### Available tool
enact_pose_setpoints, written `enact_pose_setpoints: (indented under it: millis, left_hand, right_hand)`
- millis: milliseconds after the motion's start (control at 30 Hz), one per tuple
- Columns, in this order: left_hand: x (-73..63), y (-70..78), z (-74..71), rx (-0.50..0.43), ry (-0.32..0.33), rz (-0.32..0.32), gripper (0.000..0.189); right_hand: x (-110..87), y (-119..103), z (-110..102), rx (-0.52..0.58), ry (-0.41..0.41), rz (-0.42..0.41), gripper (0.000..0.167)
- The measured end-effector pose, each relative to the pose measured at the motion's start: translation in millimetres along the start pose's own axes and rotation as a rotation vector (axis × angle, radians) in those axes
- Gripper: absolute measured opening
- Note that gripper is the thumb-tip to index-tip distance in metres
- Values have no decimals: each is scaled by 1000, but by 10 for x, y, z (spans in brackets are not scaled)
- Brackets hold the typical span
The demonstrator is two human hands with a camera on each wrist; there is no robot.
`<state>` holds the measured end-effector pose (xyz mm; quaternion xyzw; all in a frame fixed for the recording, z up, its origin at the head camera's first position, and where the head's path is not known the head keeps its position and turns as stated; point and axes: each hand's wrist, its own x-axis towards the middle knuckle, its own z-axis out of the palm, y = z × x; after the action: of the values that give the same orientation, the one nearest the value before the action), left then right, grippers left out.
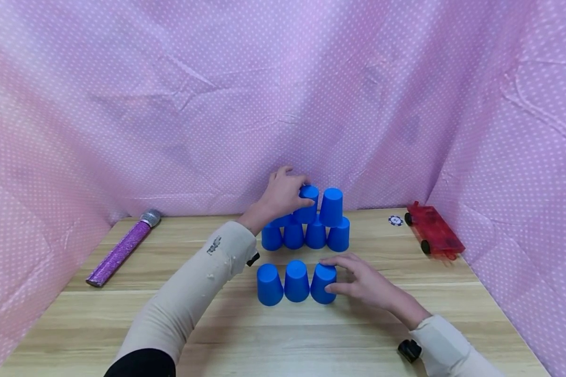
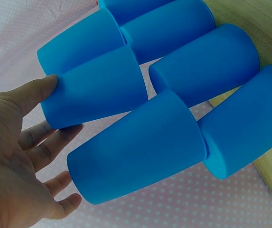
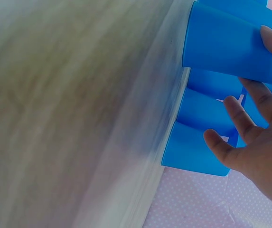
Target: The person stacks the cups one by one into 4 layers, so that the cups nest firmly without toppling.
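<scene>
Upside-down blue cups stand in two tiers at the back of the table. In the head view, my left hand (image 1: 283,195) pinches the middle cup (image 1: 306,212) of the upper tier between thumb and fingers. Beside it on the right is another upper cup (image 1: 332,208); the left upper cup (image 2: 136,147) shows whole only in the left wrist view. Under them runs a row of several cups (image 1: 293,234). Nearer me, three more stand in line. My right hand (image 1: 365,280) holds the rightmost one (image 1: 322,290), beside the middle cup (image 1: 296,283) and left cup (image 1: 269,285).
A glittery purple microphone (image 1: 122,248) lies at the table's left. Toward the right back are a poker chip (image 1: 395,221) and a red toy car (image 1: 435,230). Pink dotted cloth (image 1: 283,104) hangs behind and at both sides of the wooden table (image 1: 283,340).
</scene>
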<state>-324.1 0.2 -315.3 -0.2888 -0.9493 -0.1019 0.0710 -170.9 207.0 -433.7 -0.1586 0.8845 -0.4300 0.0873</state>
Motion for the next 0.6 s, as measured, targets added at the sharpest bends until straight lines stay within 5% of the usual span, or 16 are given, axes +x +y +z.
enact_pose_setpoints:
  millis: [600]
  left_hand:
    - [13, 18, 32, 24, -10, -5, 53]
  right_hand:
    - [12, 24, -4, -1, -3, -12, 58]
